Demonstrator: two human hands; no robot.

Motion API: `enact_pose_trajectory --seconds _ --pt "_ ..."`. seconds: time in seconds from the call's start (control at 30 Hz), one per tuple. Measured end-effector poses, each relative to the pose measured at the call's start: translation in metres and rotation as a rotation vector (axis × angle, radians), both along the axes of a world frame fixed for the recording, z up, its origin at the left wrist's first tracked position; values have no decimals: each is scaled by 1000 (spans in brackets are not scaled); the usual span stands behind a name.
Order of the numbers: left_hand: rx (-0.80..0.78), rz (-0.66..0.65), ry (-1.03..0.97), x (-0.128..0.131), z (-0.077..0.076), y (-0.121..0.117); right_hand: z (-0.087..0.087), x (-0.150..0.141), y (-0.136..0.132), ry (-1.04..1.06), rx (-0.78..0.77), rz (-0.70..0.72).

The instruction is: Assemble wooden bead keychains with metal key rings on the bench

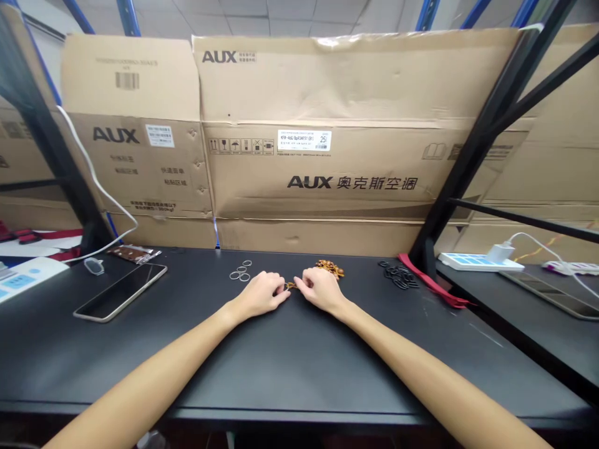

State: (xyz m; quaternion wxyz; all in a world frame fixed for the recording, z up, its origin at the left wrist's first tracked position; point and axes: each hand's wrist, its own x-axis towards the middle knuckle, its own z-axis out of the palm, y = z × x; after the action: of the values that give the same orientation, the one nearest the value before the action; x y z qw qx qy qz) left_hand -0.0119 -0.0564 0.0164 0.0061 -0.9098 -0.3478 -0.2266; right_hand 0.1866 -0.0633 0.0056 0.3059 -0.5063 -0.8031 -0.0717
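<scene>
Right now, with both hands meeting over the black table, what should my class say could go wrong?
The small amber-coloured piece between the left hand and the right hand could slip away. The right hand might scatter the loose amber-coloured pile just behind it. The left hand could nudge the loose silver-coloured rings lying close beyond it.

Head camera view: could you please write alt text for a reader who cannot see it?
A person's left hand and right hand hold a small amber piece between them at a black table. Silver rings lie near the left hand, an amber pile behind the right, black pieces farther right; a phone lies at left, cardboard behind.
</scene>
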Motion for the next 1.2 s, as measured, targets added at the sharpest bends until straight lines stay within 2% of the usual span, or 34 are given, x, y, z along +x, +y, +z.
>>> enact_pose_trajectory --seconds 0.07,0.17,0.37,1.2 --pt "0 5 35 0 0 0 -1 0 0 -50 -60 27" --pt "31 66 36 -2 -3 3 -5 0 2 -71 -63 97" --pt "-48 129 65 -8 -9 12 -13 4 9 -70 -179 99" --pt "-37 126 96 -8 -9 12 -10 3 8 -76 -180 92"
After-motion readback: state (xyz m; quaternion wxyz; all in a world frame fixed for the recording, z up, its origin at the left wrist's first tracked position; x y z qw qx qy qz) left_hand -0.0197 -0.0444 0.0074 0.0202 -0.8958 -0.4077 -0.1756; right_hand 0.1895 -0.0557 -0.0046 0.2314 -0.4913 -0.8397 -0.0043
